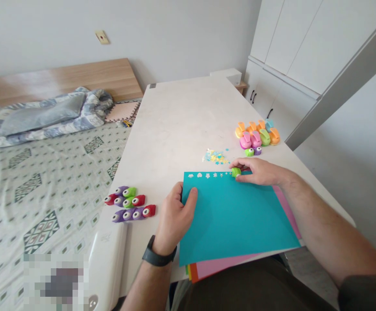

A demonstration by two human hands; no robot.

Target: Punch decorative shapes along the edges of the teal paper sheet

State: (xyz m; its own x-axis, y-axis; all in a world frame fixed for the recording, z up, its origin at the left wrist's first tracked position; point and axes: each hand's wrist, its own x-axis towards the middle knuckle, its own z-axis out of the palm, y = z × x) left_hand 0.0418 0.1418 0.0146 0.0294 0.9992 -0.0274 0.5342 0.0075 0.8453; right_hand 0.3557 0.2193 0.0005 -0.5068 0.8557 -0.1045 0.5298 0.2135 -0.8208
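A teal paper sheet [239,216] lies on top of a stack of coloured sheets [213,267] at the near edge of the white table [181,116]. Small shapes are punched along its far edge. My right hand [259,171] is closed on a small green paper punch [236,172] set on that far edge. My left hand [176,216] rests on the sheet's left edge, its thumb pressing the paper and the fingers curled round the edge.
Several small purple, green and red punches [130,205] lie left of the sheet. Bigger orange, pink and green punches [257,134] sit at the far right. Punched paper bits [216,156] are scattered beyond the sheet. A bed [45,172] stands left of the table.
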